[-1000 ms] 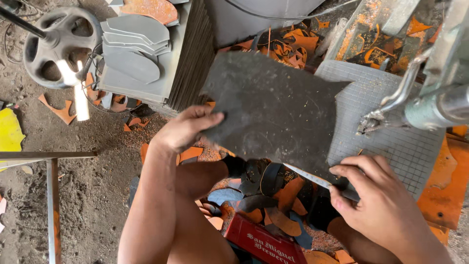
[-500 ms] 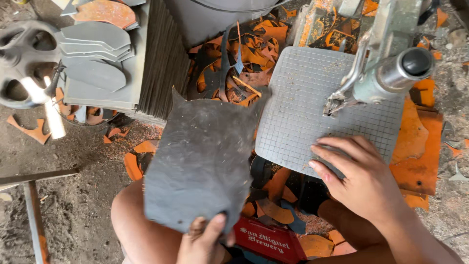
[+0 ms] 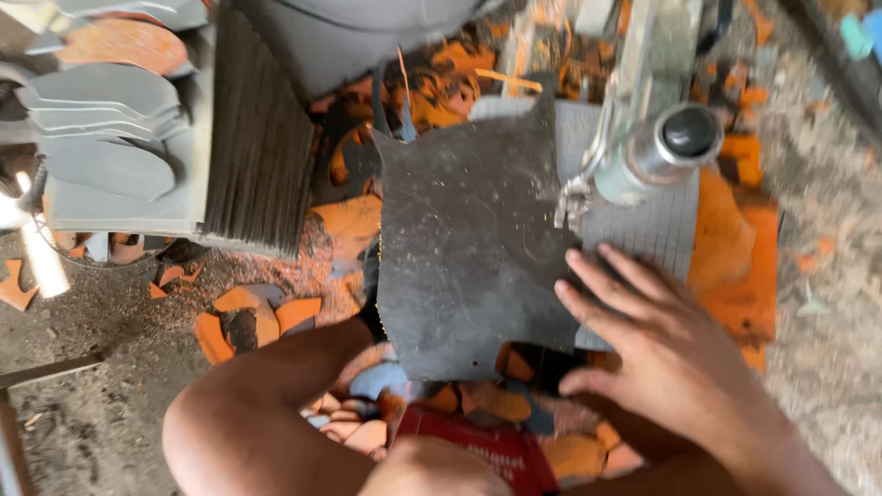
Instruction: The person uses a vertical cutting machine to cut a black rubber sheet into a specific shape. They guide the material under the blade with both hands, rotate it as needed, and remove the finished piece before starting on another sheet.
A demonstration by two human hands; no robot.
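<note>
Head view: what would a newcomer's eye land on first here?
The big dark grey sheet lying mid-frame on the gridded cutting table, with the right hand spread flat on its right edge. Next, the machine's metal cylinder head above it, and the stack of grey sole-shaped cutouts upper left.

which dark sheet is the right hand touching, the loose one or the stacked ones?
The loose dark grey sheet on the grid table; the right hand rests fingers on its edge. The stacked sheets sit untouched, far left.
</note>
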